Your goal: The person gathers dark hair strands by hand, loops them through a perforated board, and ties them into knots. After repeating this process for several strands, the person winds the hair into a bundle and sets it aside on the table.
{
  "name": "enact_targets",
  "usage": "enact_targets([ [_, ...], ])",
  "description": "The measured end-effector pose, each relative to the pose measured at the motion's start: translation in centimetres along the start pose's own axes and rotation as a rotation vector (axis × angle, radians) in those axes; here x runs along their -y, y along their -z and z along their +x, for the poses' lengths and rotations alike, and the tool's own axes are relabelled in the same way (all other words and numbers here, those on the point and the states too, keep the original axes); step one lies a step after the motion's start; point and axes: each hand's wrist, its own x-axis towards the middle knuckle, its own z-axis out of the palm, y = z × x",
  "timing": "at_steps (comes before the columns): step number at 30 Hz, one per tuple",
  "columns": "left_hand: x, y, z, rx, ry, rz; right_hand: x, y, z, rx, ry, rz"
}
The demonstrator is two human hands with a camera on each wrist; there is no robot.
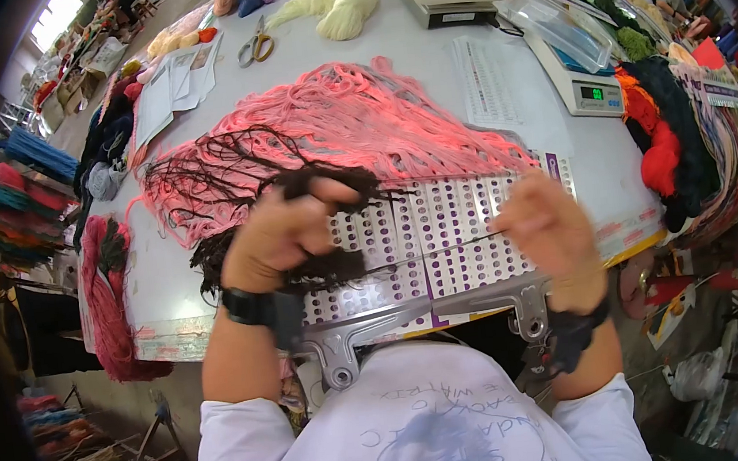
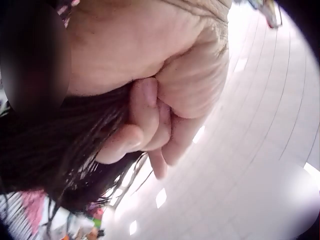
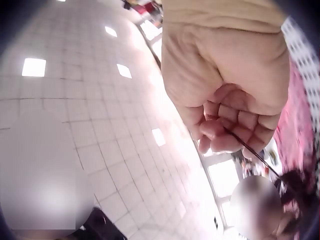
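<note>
My left hand (image 1: 285,234) grips a hank of dark brown yarn (image 1: 328,268), its fingers curled round the strands. In the left wrist view the brown yarn (image 2: 55,135) fans out from under the palm. Across the front, my right hand (image 1: 548,226) pinches a single dark strand (image 1: 429,254), which runs taut between the two hands. The right wrist view shows that strand (image 3: 255,153) leaving the bent fingertips. Beneath the hands lie white cards with rows of holes (image 1: 470,265). Pink yarn (image 1: 331,114) spreads behind them, with loose brown strands over its left part.
Scissors (image 1: 256,49), pale yellow yarn (image 1: 348,10) and papers (image 1: 177,84) lie toward the back. A digital scale (image 1: 591,95) stands at right beside red yarn (image 1: 662,158). Metal brackets (image 1: 369,324) line the front edge. Dark red yarn (image 1: 109,300) hangs at left.
</note>
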Motion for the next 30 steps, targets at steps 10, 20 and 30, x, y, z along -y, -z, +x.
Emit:
enact_targets([
  [10, -4.6, 10.5, -2.3, -0.532, -0.337, -0.602, 28.1, 23.0, -20.3, -0.746, 0.625, -0.117],
  [20, 5.6, -5.9, 8.5, -0.278, 0.445, 0.086, -7.3, 4.9, 5.8, -0.479, -0.045, -1.038],
  [30, 7.6, -5.6, 12.2, -0.367, 0.416, 0.733, -9.4, 5.0, 6.0, -0.605, -0.011, -1.175],
])
